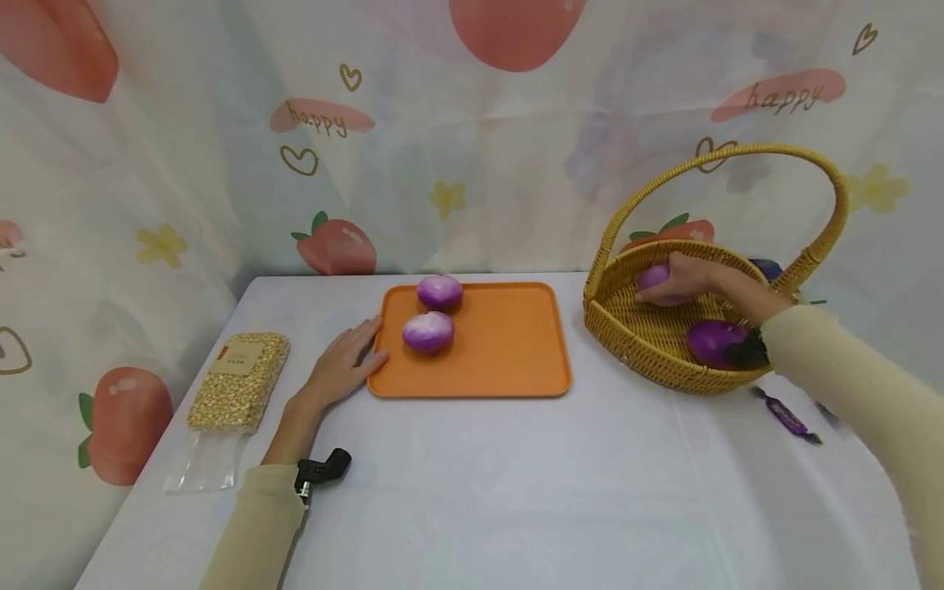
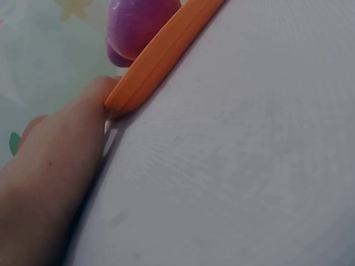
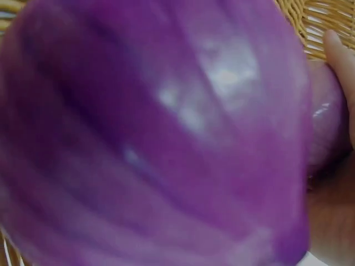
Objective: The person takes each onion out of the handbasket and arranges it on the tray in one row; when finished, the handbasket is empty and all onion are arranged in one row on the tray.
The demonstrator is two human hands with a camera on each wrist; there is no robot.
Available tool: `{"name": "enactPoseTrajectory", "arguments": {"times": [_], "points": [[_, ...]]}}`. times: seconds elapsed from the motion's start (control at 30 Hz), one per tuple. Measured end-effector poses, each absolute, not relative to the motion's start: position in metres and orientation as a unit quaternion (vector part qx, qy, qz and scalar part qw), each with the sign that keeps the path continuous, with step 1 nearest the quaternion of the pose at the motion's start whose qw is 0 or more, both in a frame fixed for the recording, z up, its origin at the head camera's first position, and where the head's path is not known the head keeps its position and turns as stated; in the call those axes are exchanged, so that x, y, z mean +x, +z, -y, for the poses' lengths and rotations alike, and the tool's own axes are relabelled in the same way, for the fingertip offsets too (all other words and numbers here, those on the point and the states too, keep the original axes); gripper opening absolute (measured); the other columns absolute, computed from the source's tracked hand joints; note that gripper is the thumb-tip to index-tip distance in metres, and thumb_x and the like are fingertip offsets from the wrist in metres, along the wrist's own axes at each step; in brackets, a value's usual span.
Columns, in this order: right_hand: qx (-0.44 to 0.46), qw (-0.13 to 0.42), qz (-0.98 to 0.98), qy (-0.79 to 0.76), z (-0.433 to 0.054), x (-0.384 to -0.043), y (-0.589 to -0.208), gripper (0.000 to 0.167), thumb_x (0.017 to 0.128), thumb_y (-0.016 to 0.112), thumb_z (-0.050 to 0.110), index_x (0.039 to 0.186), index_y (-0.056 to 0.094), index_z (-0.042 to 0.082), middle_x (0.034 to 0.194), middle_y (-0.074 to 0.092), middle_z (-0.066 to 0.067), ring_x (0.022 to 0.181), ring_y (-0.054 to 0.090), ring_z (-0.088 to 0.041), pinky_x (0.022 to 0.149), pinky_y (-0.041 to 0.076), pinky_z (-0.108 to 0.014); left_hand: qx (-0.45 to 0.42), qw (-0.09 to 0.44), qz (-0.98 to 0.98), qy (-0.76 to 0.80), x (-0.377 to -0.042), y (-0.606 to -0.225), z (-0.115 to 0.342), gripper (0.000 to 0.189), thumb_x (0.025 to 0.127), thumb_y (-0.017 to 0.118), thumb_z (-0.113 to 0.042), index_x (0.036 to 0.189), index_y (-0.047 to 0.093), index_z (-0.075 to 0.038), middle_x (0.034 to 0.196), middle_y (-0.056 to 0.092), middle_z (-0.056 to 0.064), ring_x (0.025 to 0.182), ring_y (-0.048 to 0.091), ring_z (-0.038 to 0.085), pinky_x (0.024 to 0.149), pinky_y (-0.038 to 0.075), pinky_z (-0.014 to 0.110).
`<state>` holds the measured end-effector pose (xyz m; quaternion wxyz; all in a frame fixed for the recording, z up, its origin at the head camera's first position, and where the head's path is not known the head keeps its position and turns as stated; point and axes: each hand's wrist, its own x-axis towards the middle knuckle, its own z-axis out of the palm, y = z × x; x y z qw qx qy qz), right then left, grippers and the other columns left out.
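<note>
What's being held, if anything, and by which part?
The right hand grips a round, shiny purple onion across its upper side; underside contact hidden. The left hand touches the left rim of the orange rectangular tray.

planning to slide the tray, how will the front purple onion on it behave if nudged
The front onion will probably roll unevenly, being oval. Its sheen suggests possibly slippery skin. The orange tray might stop it with its raised rim.

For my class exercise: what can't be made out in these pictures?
Head: print on the purple wrapped candy, too small.
Head: dark blue object, mostly behind the yellow wicker basket.
Left wrist: orange rectangular tray, mostly cut off by the top edge.
Right wrist: round purple onion in the right hand, mostly hidden by a nearer purple vegetable.
</note>
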<state>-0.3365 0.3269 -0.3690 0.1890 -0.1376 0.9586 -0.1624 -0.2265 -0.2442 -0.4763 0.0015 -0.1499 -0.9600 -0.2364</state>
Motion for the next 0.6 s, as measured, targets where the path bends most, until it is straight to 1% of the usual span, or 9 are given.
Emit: {"name": "enactPoseTrajectory", "arguments": {"times": [0.07,0.2,0.3,0.33,0.37,0.43,0.5,0.53,0.6], "points": [[-0.135,0.188,-0.959,-0.166,-0.3265,-0.3374,-0.3703,0.052,0.087,0.069,0.044,0.107,0.056,-0.003,0.086,0.062,-0.014,0.07,0.056,-0.019,0.057,0.045,-0.028,-0.151,0.004,0.96,-0.238,-0.2265,-0.4768,0.2448,0.07,0.097,0.049,-0.049,0.155,0.024,-0.018,0.16,0.029,0.005,0.15,0.025,0.026,0.124,0.016,0.048],[-0.134,0.169,-0.959,-0.183,-0.3268,-0.3361,-0.3739,0.059,0.087,0.068,0.045,0.121,0.053,-0.001,0.106,0.062,-0.02,0.091,0.06,-0.027,0.073,0.048,-0.033,-0.155,0.006,0.958,-0.239,-0.2264,-0.4776,0.2445,0.07,0.097,0.049,-0.048,0.155,0.024,-0.018,0.16,0.03,0.006,0.15,0.025,0.026,0.124,0.016,0.048],[-0.137,0.158,-0.959,-0.193,-0.3267,-0.3344,-0.3755,0.058,0.088,0.067,0.045,0.124,0.054,0.002,0.114,0.061,-0.02,0.101,0.059,-0.029,0.081,0.046,-0.036,-0.154,0.004,0.959,-0.237,-0.2266,-0.4774,0.2439,0.07,0.097,0.048,-0.049,0.155,0.024,-0.018,0.16,0.029,0.005,0.15,0.025,0.026,0.124,0.016,0.048],[-0.133,0.158,-0.959,-0.194,-0.3268,-0.3345,-0.3763,0.058,0.088,0.066,0.047,0.123,0.054,0.002,0.113,0.062,-0.019,0.101,0.059,-0.029,0.081,0.046,-0.036,-0.154,0.003,0.96,-0.236,-0.2267,-0.4773,0.2442,0.071,0.097,0.048,-0.05,0.155,0.024,-0.018,0.16,0.029,0.005,0.15,0.025,0.026,0.124,0.016,0.048],[-0.128,0.16,-0.959,-0.193,-0.3265,-0.3346,-0.3764,0.056,0.088,0.065,0.048,0.12,0.056,0.003,0.109,0.063,-0.017,0.097,0.059,-0.028,0.079,0.045,-0.034,-0.155,0.003,0.96,-0.235,-0.2269,-0.4772,0.2446,0.071,0.097,0.048,-0.05,0.155,0.024,-0.018,0.161,0.029,0.005,0.15,0.025,0.026,0.124,0.016,0.048],[-0.126,0.166,-0.959,-0.192,-0.3264,-0.3364,-0.3772,0.046,0.089,0.063,0.049,0.101,0.061,0.005,0.087,0.064,-0.009,0.081,0.058,-0.022,0.07,0.043,-0.031,-0.157,0.003,0.96,-0.233,-0.2272,-0.477,0.2455,0.071,0.097,0.047,-0.051,0.155,0.024,-0.018,0.161,0.029,0.005,0.15,0.024,0.026,0.124,0.016,0.048],[-0.129,0.177,-0.956,-0.193,-0.3247,-0.3387,-0.3771,0.042,0.09,0.063,0.048,0.083,0.059,0.007,0.07,0.058,-0.002,0.065,0.053,-0.017,0.061,0.042,-0.029,-0.158,0.004,0.96,-0.231,-0.2273,-0.4768,0.2467,0.071,0.097,0.047,-0.051,0.155,0.024,-0.018,0.161,0.028,0.004,0.15,0.024,0.026,0.124,0.016,0.048],[-0.126,0.182,-0.956,-0.192,-0.3235,-0.3397,-0.3767,0.044,0.09,0.063,0.048,0.076,0.055,0.007,0.063,0.053,0.0,0.059,0.049,-0.016,0.057,0.04,-0.028,-0.158,0.005,0.96,-0.231,-0.2272,-0.4768,0.2472,0.071,0.097,0.047,-0.051,0.155,0.024,-0.018,0.161,0.028,0.004,0.15,0.024,0.026,0.124,0.016,0.048],[-0.123,0.185,-0.956,-0.189,-0.3212,-0.3409,-0.3752,0.044,0.09,0.064,0.046,0.073,0.052,0.007,0.062,0.047,0.002,0.057,0.044,-0.014,0.053,0.039,-0.026,-0.156,0.005,0.961,-0.229,-0.2268,-0.4762,0.2474,0.071,0.098,0.047,-0.051,0.155,0.023,-0.018,0.161,0.028,0.004,0.15,0.024,0.026,0.124,0.016,0.047]]}}
